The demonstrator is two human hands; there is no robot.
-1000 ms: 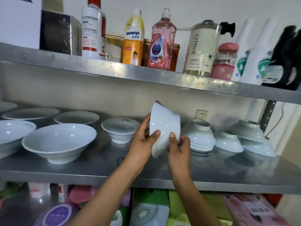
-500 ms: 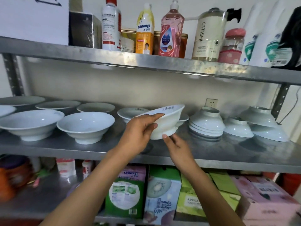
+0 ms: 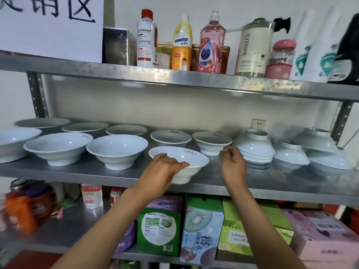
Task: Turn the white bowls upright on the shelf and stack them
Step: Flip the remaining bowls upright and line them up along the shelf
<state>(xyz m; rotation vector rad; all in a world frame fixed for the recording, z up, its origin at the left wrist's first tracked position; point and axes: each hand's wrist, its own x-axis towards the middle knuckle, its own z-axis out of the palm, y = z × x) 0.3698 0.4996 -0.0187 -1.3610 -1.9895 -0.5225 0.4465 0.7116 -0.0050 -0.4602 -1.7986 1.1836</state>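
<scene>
We set the upright white ceramic bowl (image 3: 181,164) at the steel shelf's (image 3: 272,181) front edge, left hand (image 3: 162,171) gripping its near rim to steady it, right hand (image 3: 232,164) loosely curled, empty, nearing the upside-down white bowl stack (image 3: 254,145).

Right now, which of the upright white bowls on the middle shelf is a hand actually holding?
The front bowl nearest the shelf edge: the left hand grips its near rim. The other upright bowls stand untouched.
</scene>
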